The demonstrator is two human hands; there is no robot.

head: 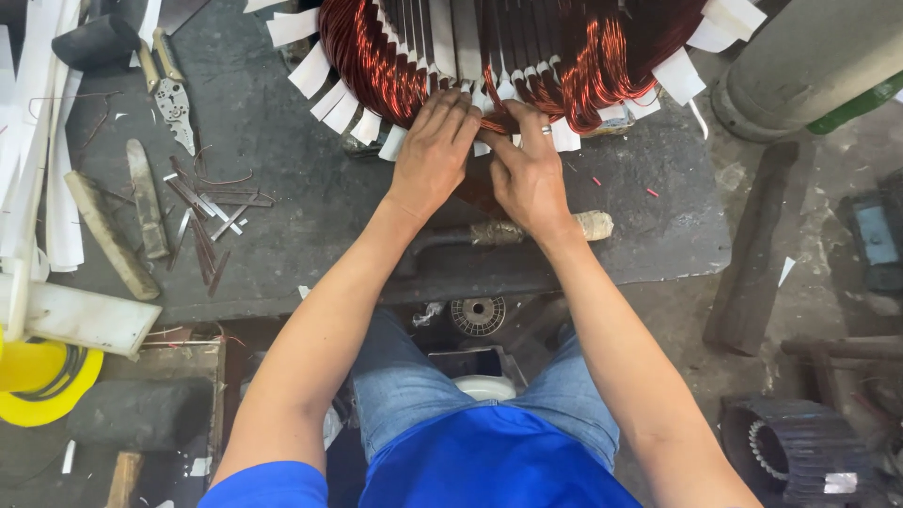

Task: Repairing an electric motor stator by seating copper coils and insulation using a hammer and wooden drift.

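A large motor stator with copper wire windings (376, 56) and white insulating paper strips (324, 99) lies at the far edge of a dark workbench (310, 216). My left hand (433, 150) presses its fingers into the copper coil at the stator's near rim. My right hand (529, 169), with a ring on one finger, pinches a bundle of copper wire right beside it. The two hands touch each other. A taped tool handle (527, 229) lies on the bench under my right wrist.
Pliers (169, 89), a knife-like blade (144, 198), thin metal strips (202, 221) and a wooden stick (108, 235) lie at left. White paper strips (42, 141) and a yellow spool (42, 376) sit at far left. A grey cylinder (809, 61) and a smaller stator (800, 452) are at right.
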